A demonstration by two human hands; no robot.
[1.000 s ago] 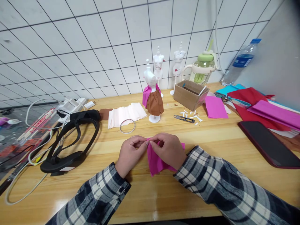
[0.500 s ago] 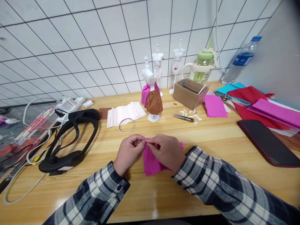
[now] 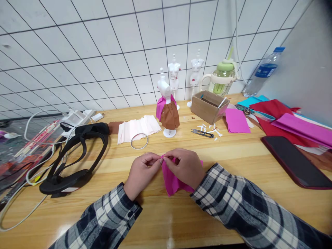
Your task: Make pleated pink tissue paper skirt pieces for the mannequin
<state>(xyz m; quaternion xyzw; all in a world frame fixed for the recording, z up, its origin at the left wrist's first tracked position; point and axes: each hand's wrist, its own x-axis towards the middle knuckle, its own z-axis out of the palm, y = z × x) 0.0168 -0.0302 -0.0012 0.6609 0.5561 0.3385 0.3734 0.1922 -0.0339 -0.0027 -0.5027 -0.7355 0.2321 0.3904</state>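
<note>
Fingers of the left hand [image 3: 142, 174] and the right hand [image 3: 185, 167] met almost tip to tip, both pairs pinched closed on the upper left corner of a magenta cloth [image 3: 173, 181]. Below that grip the cloth hung just above or against the desk [image 3: 155, 221], it was hard to tell which, with its right part mostly behind the right hand.

Half a second earlier the cloth had shown a broader, flatter face, its left edge dropping nearly straight. Now that edge slanted down to the right from the pinch and the lower corner sat farther right, while both hands kept their hold. That looked like a small adjustment at the gripped edge, with the cloth well under control. No needle or thread could be made out between the fingertips.

Farther back stood a cardboard box [image 3: 203, 110], open at the top; a white stick [image 3: 222, 102] leaned out at its right end and a small blue item [image 3: 202, 97] showed at the back left, the rest of the inside too dark to read. Behind it, a clear jug [image 3: 225, 76] with a green lid held a green insert; any liquid was impossible to confirm. Near the right-hand wall, a capped plastic bottle [image 3: 263, 72] was see-through, its fill level unclear.
</note>
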